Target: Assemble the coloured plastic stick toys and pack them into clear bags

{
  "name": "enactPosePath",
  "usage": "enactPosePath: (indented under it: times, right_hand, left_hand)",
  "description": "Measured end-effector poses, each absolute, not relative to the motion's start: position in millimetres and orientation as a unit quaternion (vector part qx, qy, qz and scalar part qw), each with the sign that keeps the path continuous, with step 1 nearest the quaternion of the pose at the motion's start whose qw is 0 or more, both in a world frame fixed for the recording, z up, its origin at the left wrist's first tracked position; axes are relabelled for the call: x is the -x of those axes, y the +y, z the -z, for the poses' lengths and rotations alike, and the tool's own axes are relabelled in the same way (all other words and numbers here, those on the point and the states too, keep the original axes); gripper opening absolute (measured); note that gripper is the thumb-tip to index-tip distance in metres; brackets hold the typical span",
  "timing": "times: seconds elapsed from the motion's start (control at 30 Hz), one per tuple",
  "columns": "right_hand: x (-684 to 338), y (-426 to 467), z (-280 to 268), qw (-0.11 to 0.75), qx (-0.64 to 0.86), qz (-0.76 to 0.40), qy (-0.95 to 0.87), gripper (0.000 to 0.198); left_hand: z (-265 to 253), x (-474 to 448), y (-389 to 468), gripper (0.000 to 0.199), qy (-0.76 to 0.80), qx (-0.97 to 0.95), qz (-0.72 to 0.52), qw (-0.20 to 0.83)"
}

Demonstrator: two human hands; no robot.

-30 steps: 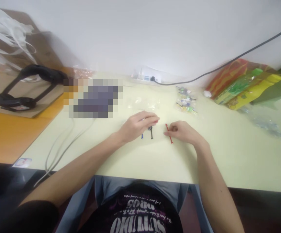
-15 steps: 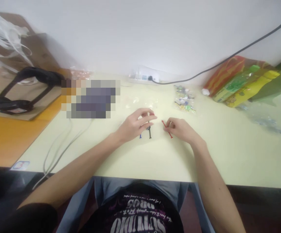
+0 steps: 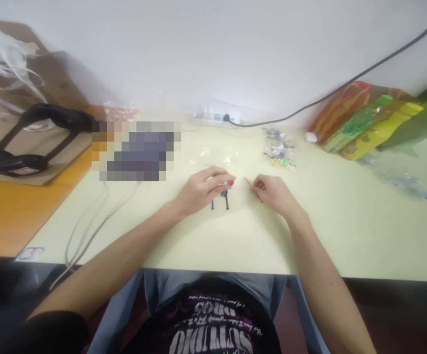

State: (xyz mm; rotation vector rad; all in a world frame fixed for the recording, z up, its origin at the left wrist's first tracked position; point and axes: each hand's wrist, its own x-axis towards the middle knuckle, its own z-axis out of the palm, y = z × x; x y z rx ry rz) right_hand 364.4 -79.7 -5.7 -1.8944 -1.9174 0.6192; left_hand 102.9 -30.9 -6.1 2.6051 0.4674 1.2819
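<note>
Between the fingertips of my left hand (image 3: 208, 189) is a small round red piece (image 3: 231, 183), closed in a pinch. My right hand (image 3: 271, 191) is closed on a thin red stick (image 3: 248, 182), whose tip points up and left toward the red piece; the two pieces are apart. Under and in front of my left fingers lie a thin black stick (image 3: 227, 202) and a thin blue stick (image 3: 212, 203) on the table. A dark round part (image 3: 224, 193) shows at the top of the black stick, partly covered by my fingers.
Clear plastic bags of small coloured parts (image 3: 280, 150) lie beyond my right hand. A pixelated dark object (image 3: 139, 152) and cables (image 3: 88, 233) are at left. Bottles (image 3: 383, 132) lean at the back right, near crumpled plastic (image 3: 401, 182). A power strip (image 3: 217, 115) sits by the wall.
My left fingers have closed and the round red piece now shows at their tips. The red stick has turned in my right hand and appears shorter, its lower end no longer visible.
</note>
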Motion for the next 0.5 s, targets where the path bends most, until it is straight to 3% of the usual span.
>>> enactPosePath:
  times: [0.23,0.37,0.5]
  right_hand:
    - [-362.8,-75.5,13.8,0.275,0.673,-0.218,-0.651,0.01]
    - [-351.7,-76.3,12.6,0.384,0.627,-0.309,-0.604,0.011]
    - [-337.3,-78.8,4.8,0.469,0.535,-0.425,-0.56,0.026]
  left_hand:
    - [7.1,-102.3,-29.3,0.019,0.164,-0.883,-0.423,0.118]
    - [8.4,-103.1,-29.6,0.017,0.18,-0.874,-0.436,0.119]
    - [6.9,-105.3,-32.0,0.018,0.183,-0.862,-0.454,0.134]
